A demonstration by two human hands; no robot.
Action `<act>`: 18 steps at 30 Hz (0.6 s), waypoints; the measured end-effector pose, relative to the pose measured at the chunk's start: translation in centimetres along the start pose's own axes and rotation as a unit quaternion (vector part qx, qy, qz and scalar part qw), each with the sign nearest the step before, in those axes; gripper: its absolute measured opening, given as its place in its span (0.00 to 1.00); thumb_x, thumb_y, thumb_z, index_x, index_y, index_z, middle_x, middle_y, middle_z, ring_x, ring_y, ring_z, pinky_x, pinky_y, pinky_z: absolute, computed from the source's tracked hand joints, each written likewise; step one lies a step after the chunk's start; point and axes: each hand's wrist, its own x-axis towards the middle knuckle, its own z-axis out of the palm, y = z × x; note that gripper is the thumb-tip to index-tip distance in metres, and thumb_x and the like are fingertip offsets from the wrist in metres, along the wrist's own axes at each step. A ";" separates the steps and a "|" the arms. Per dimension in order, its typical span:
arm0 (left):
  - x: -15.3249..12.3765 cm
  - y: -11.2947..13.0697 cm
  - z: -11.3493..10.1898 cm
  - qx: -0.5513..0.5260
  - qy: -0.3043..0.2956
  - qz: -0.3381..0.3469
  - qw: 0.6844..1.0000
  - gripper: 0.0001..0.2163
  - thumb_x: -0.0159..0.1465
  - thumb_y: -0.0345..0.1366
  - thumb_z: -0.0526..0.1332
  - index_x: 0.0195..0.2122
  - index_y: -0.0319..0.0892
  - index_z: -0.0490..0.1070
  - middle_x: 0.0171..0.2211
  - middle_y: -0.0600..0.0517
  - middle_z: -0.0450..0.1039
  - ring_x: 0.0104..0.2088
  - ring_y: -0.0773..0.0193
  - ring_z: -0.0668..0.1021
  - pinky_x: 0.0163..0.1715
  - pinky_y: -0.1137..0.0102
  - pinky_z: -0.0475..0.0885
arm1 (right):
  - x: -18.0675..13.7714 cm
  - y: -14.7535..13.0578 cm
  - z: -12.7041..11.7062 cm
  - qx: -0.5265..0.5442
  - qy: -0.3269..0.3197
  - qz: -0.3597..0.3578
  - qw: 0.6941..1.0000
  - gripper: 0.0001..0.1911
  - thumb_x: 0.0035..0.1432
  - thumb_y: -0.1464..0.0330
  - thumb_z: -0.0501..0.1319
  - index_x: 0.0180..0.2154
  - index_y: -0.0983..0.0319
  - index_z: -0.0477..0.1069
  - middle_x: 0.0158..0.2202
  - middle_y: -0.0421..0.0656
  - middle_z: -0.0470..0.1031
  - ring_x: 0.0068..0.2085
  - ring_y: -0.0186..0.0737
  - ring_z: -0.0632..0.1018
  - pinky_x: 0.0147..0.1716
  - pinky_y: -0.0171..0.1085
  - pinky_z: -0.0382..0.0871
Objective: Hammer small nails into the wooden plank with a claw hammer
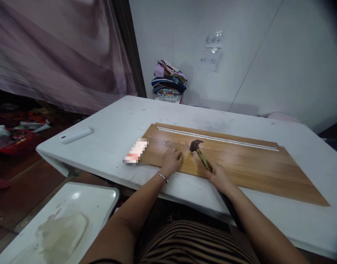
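Observation:
A claw hammer with a dark rusty head and a yellowish handle is gripped in my right hand. Its head is over the middle of a brown wooden board, close to the surface. My left hand, with a bracelet at the wrist, rests on the board's left part, fingers lying on the wood and partly hidden from above. Just beyond those fingertips lie several loose nails. A short row of small dark points shows in the board, right of the hammer.
Two white marked strips run along the board's far side. A blurred-out phone-like object overlaps its left edge. On the white table lies a white elongated object. Folded cloths are stacked by the wall; a white stool-like surface stands lower left.

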 end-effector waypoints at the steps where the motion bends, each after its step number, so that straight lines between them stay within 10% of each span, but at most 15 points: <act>1: 0.0 0.0 0.0 0.000 0.001 0.000 1.000 0.08 0.67 0.34 0.59 0.33 0.43 0.77 0.39 0.47 0.73 0.46 0.56 0.73 0.50 0.60 0.68 | 0.0 0.0 0.0 -0.004 -0.003 0.004 1.000 0.31 0.49 0.76 0.57 0.56 0.62 0.74 0.50 0.50 0.81 0.49 0.53 0.79 0.52 0.50 0.71; 18: 0.0 -0.5 0.4 -0.002 0.015 0.014 1.000 0.08 0.67 0.34 0.59 0.34 0.44 0.77 0.39 0.47 0.73 0.46 0.56 0.73 0.51 0.60 0.68 | 0.0 -0.5 -0.1 -0.029 -0.008 0.002 1.000 0.32 0.50 0.77 0.56 0.58 0.62 0.73 0.50 0.50 0.81 0.48 0.52 0.80 0.49 0.47 0.72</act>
